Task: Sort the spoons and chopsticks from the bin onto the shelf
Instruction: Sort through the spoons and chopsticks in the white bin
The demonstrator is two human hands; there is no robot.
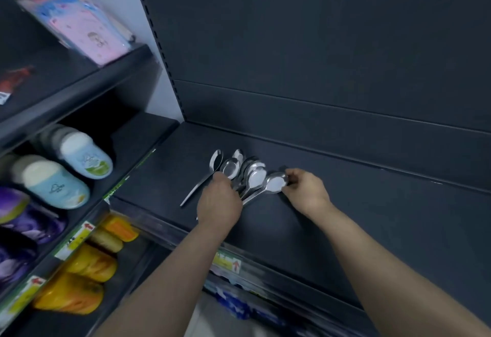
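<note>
Spoons (249,174) of shiny metal lie fanned on the dark shelf (332,219). My left hand (219,201) curls around their handles; my right hand (305,190) pinches the bowl of the rightmost spoon (276,184). Shelf-edge price tags (228,262) show red arrows, their writing too blurred to read.

- spoons (253,176): polished metal, mirror-glossy bowls
- shelf (345,204): dark, matt, smooth
- slippers (50,182): smooth pale-blue plastic look
- packets (87,31): glossy clear wrap
</note>
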